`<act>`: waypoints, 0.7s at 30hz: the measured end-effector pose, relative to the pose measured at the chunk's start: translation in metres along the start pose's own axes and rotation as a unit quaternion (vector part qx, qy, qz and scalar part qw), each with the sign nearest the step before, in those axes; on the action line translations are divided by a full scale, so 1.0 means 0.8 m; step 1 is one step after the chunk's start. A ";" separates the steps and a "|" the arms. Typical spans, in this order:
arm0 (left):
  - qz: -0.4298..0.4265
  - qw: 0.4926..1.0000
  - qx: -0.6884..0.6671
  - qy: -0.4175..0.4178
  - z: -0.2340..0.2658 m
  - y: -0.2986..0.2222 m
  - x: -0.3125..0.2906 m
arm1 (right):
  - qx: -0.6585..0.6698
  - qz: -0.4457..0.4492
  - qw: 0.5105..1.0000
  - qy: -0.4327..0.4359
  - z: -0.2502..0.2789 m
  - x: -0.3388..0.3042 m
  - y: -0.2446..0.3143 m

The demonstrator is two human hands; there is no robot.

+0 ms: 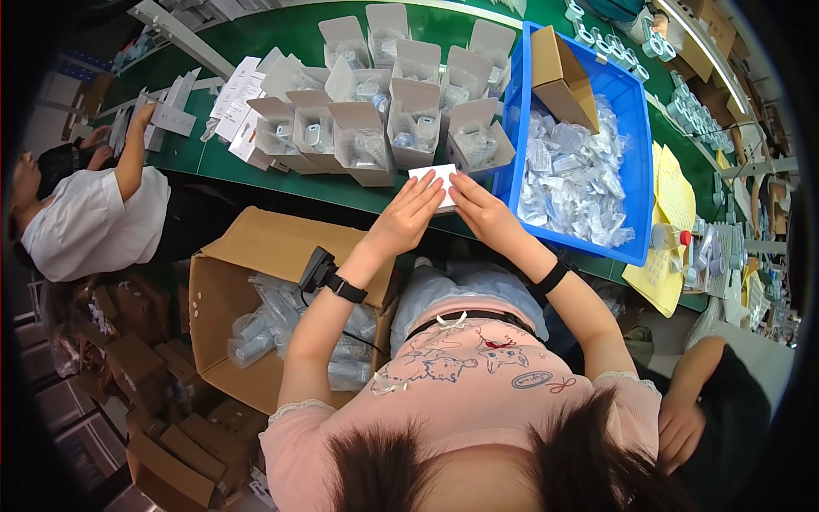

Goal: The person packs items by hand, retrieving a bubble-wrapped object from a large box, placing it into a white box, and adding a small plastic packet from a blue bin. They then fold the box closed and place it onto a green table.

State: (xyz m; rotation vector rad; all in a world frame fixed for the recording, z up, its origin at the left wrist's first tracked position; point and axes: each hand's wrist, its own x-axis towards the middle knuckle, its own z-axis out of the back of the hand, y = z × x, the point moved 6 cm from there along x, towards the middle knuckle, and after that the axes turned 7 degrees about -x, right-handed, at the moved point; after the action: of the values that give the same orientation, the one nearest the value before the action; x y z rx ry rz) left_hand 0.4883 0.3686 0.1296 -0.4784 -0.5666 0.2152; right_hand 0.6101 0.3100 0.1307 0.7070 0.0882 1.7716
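Note:
A small white box (pixel 443 177) with its top closed stands at the near edge of the green table. My left hand (pixel 404 218) and my right hand (pixel 485 212) hold it between them, fingers laid along its top and sides. Just beyond stand several open white boxes (pixel 363 154) with their flaps up. Small white devices in clear plastic wrap (pixel 415 135) show inside them. To the right of my right hand sits a blue bin (pixel 641 200) full of small clear plastic packets (pixel 567 175).
A brown carton (pixel 563 81) rests in the blue bin. Yellow sheets (pixel 674 226) and a red-capped bottle (pixel 670 237) lie right of it. At my left, a large open carton (pixel 223 316) holds plastic-wrapped items. Another person (pixel 102 209) works at far left; someone's arm (pixel 687 414) is at right.

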 end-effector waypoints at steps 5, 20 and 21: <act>-0.037 0.999 -0.030 -0.013 0.006 0.000 -0.009 | -0.038 0.026 0.999 -0.029 -0.010 -0.011 0.005; -0.076 0.996 0.030 -0.043 -0.001 -0.007 -0.016 | -0.018 0.035 0.991 -0.125 -0.011 -0.025 0.014; -0.069 0.997 0.022 -0.038 -0.001 -0.006 -0.016 | -0.007 0.029 0.991 -0.130 -0.013 -0.027 0.014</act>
State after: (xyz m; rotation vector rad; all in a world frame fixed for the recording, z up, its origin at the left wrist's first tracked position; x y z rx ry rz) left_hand 0.4786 0.3602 0.1256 -0.3879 -0.6664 0.1138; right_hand 0.5989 0.2897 0.1178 0.9309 -0.1221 1.7180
